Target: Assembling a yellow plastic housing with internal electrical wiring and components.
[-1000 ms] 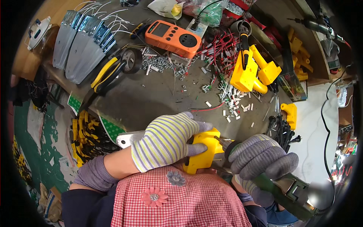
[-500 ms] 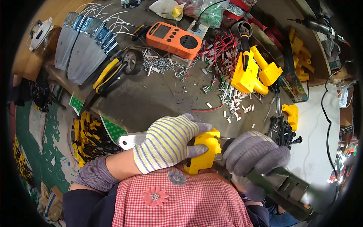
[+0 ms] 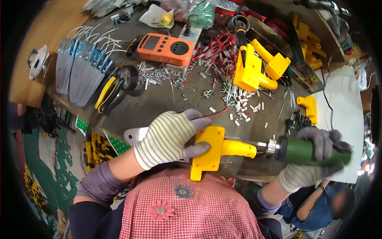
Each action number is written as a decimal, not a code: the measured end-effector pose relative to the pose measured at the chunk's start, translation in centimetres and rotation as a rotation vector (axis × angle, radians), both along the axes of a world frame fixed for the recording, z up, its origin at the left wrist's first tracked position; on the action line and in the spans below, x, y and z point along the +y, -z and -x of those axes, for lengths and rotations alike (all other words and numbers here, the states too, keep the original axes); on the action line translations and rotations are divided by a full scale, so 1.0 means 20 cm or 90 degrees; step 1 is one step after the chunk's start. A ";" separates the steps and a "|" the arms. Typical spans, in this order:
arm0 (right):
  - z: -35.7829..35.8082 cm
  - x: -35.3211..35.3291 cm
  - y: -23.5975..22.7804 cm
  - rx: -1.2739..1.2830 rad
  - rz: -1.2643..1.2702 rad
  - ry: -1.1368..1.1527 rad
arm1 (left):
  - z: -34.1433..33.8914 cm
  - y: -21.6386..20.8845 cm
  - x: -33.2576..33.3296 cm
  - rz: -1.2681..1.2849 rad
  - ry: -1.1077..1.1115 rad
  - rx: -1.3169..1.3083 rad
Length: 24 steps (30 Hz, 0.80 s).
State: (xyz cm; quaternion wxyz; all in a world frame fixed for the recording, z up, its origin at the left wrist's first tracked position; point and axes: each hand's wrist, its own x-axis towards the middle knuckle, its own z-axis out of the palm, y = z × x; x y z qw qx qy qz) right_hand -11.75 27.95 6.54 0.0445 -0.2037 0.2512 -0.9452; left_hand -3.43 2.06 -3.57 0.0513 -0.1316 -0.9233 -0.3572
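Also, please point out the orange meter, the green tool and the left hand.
Orange meter (image 3: 164,48), head view: front face
Green tool (image 3: 297,152), head view: cylindrical body
Left hand (image 3: 164,138), head view: back of glove

Yellow-and-grey striped gloves (image 3: 161,139), grey fingertips (image 3: 199,149), purple-grey cuffs (image 3: 98,182), dark navy sleeves (image 3: 89,219), red-and-white checked apron (image 3: 191,223), coral flower (image 3: 160,210), grey flower (image 3: 183,191)

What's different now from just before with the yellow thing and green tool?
The green power tool moved right and swung nearly level; the right grip now holds it farther back. The yellow piece turned, showing more of its handle. The left grip still holds that piece, and the orange meter stayed put.
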 end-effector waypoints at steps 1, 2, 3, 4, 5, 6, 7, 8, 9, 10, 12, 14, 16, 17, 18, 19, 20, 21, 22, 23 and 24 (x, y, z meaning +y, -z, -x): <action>0.06 0.09 0.08 -0.039 0.046 -0.013 | 0.00 0.01 0.00 0.029 -0.020 0.044; 0.11 0.20 0.20 -0.077 0.091 -0.021 | -0.01 0.02 0.01 0.054 -0.036 0.087; 0.15 0.26 0.29 -0.091 0.087 -0.005 | -0.01 0.03 0.02 0.026 -0.044 0.092; 0.16 0.27 0.35 -0.103 0.090 -0.017 | 0.00 0.03 0.03 0.031 -0.030 0.088; 0.17 0.29 0.42 -0.126 0.107 0.010 | 0.00 0.03 0.03 0.043 -0.038 0.095; 0.17 0.31 0.48 -0.149 0.123 0.036 | 0.00 0.03 0.03 0.056 -0.048 0.102; 0.17 0.32 0.51 -0.152 0.127 0.046 | 0.01 0.01 0.03 0.064 -0.046 0.100; 0.16 0.32 0.53 -0.167 0.125 0.051 | 0.01 0.01 0.03 0.071 -0.038 0.095; 0.16 0.32 0.55 -0.181 0.122 0.054 | 0.01 0.00 0.04 0.072 -0.043 0.091; 0.16 0.32 0.56 -0.184 0.128 0.059 | 0.01 0.00 0.04 0.073 -0.050 0.087; 0.16 0.30 0.57 -0.172 0.164 0.013 | 0.00 0.00 0.04 0.069 -0.050 0.088; 0.16 0.28 0.56 -0.183 0.172 0.004 | 0.00 -0.01 0.04 0.060 -0.061 0.023; 0.15 0.25 0.55 -0.193 0.177 -0.007 | 0.00 -0.01 0.04 0.057 -0.061 0.016; 0.15 0.23 0.54 -0.201 0.186 -0.021 | 0.00 -0.02 0.03 0.058 -0.062 0.010; 0.15 0.21 0.54 -0.210 0.194 -0.034 | -0.01 -0.02 0.03 0.057 -0.064 0.009; 0.15 0.19 0.54 -0.211 0.193 -0.037 | -0.01 -0.02 0.04 0.074 -0.063 0.018; 0.14 0.17 0.54 -0.209 0.176 -0.038 | -0.01 -0.02 0.04 0.090 -0.060 0.027; 0.14 0.15 0.55 -0.206 0.159 -0.040 | -0.01 -0.02 0.03 0.089 -0.062 0.025; 0.14 0.13 0.55 -0.207 0.158 -0.041 | -0.01 -0.01 0.03 0.082 -0.060 0.022; 0.13 0.10 0.56 -0.220 0.145 -0.033 | -0.01 0.00 0.03 0.074 -0.057 0.019; 0.13 0.08 0.57 -0.233 0.132 -0.025 | 0.00 -0.01 0.03 0.073 -0.057 0.017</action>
